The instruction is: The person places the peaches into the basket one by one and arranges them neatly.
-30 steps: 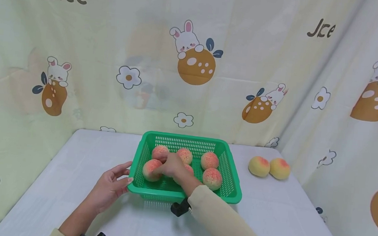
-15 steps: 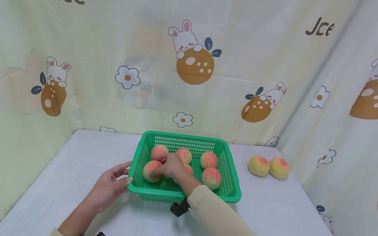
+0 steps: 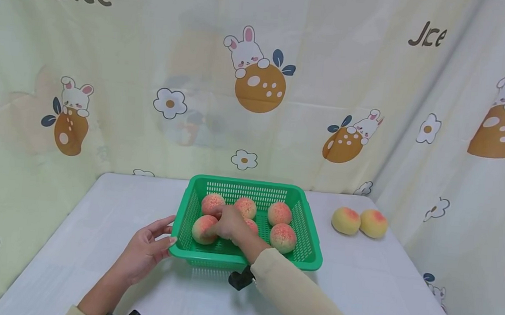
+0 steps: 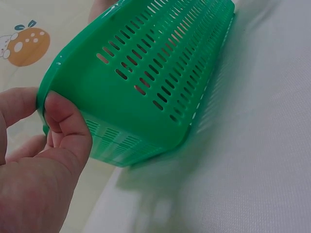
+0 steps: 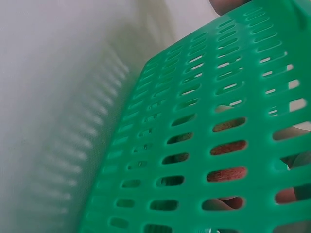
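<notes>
A green slotted plastic basket (image 3: 209, 257) stands on the white table with several pink-and-cream peaches in it. My left hand (image 3: 149, 251) pinches its left rim near the front corner, and the left wrist view shows thumb and fingers on either side of the edge. Inside, my right hand (image 3: 231, 222) reaches over the front rim and grips the front-left peach (image 3: 200, 230), with the thumb on its near side. The far fingers are partly hidden. A peach (image 3: 251, 225) in the front middle is mostly covered by this hand. The right wrist view shows mainly the basket's slotted wall (image 5: 194, 141).
Two yellow peaches with red tops, one left (image 3: 346, 220) and one right (image 3: 374, 223), sit side by side on the table (image 3: 358, 284) right of the basket. A curtain (image 3: 128, 93) printed with rabbits and fruit hangs behind and beside the table.
The front-left peach has shifted slightly toward me and to the right in my right hand. My left hand stays on the rim, and the basket looks still.
</notes>
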`<state>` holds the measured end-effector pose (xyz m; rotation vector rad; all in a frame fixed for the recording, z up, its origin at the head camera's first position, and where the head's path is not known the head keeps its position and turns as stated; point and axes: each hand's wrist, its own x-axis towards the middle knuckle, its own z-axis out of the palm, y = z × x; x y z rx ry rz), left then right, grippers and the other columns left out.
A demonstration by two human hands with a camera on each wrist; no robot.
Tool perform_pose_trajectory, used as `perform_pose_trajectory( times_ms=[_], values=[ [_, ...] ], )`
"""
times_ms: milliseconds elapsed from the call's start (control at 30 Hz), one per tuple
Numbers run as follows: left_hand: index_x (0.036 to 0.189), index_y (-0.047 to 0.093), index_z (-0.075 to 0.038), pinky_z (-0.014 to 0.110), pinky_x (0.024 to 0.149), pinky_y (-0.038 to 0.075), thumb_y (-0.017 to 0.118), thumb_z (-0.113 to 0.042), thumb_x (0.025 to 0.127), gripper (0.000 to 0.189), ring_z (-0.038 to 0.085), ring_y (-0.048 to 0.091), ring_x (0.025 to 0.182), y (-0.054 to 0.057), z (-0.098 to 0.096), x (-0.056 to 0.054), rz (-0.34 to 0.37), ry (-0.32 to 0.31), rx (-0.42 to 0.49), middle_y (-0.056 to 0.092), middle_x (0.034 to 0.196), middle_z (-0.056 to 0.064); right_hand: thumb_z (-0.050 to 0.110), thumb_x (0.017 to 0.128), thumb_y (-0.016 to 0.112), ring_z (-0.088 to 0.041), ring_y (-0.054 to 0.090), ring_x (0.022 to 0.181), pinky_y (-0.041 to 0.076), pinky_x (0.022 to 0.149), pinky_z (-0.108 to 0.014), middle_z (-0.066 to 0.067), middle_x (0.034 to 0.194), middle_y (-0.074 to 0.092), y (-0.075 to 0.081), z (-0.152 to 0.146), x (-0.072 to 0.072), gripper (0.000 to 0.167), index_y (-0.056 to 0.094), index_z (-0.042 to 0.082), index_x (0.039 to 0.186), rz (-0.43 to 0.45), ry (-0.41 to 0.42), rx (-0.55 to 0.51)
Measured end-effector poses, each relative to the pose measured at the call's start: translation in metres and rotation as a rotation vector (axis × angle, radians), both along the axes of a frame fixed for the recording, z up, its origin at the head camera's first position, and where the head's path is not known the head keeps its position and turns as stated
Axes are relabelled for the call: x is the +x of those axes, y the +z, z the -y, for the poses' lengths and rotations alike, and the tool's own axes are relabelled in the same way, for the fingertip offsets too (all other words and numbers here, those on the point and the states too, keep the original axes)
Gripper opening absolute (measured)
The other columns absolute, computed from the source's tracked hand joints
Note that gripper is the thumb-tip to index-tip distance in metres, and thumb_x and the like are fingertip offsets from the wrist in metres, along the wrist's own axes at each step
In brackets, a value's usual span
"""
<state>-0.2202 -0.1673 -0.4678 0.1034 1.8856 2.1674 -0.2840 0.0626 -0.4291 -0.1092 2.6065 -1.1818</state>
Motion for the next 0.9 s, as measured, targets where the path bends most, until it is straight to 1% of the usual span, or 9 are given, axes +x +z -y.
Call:
perform_pose_trajectory(
  times_ms=[267,400,533,633,733,900],
  values=[
    [0.158,0.036,-0.010,0.028,0.088,0.061,0.063,-0.005,0.099,0.065,0.013,0.068,0.098,0.0005,-0.0005,-0.0001,0.001,0.001,-0.005,0.047,0.132,0.012,0.016,0.080,0.088,-0.021,0.059,0.101,0.057,0.093,-0.040,-0.003,0.120,0.068,-0.0009,0.0006,0.0003,0.060,0.064,0.015,0.135,-0.015,0.007,0.013],
    [0.159,0.035,-0.009,0.027,0.088,0.061,0.064,-0.005,0.099,0.066,0.013,0.067,0.100,0.0026,-0.0003,0.0020,-0.004,-0.009,-0.006,0.047,0.131,0.013,0.015,0.081,0.087,-0.022,0.059,0.101,0.057,0.094,-0.041,-0.004,0.120,0.068,0.0013,0.0006,0.0027,0.059,0.063,0.013,0.135,-0.019,0.012,0.016],
    [0.159,0.034,-0.009,0.027,0.087,0.061,0.064,-0.005,0.099,0.067,0.013,0.067,0.099,0.0038,0.0007,0.0030,-0.003,-0.010,-0.001,0.047,0.130,0.012,0.012,0.081,0.086,-0.022,0.059,0.098,0.058,0.091,-0.040,-0.005,0.116,0.068,0.0027,0.0010,0.0044,0.056,0.065,0.010,0.132,-0.044,0.034,0.026],
    [0.159,0.034,-0.009,0.026,0.086,0.061,0.064,-0.005,0.099,0.068,0.012,0.067,0.098,0.0035,0.0016,0.0031,-0.005,-0.011,0.001,0.047,0.129,0.012,0.011,0.080,0.086,-0.021,0.059,0.098,0.057,0.092,-0.040,-0.005,0.117,0.068,0.0022,0.0011,0.0045,0.056,0.065,0.009,0.132,-0.057,0.050,0.025],
    [0.159,0.035,-0.009,0.027,0.087,0.061,0.065,-0.006,0.099,0.067,0.012,0.068,0.098,0.0027,0.0017,0.0027,-0.012,-0.013,0.000,0.048,0.130,0.013,0.012,0.080,0.086,-0.021,0.060,0.102,0.057,0.095,-0.041,-0.007,0.123,0.068,0.0027,-0.0001,0.0050,0.058,0.064,0.010,0.134,-0.056,0.053,0.022],
    [0.158,0.036,-0.009,0.028,0.088,0.061,0.066,-0.007,0.098,0.067,0.013,0.069,0.098,0.0010,0.0015,0.0012,-0.022,-0.018,-0.003,0.049,0.129,0.012,0.016,0.080,0.087,-0.025,0.061,0.116,0.055,0.101,-0.044,-0.009,0.133,0.066,0.0062,-0.0050,0.0088,0.064,0.061,0.010,0.138,-0.064,0.050,0.017]
  ],
)
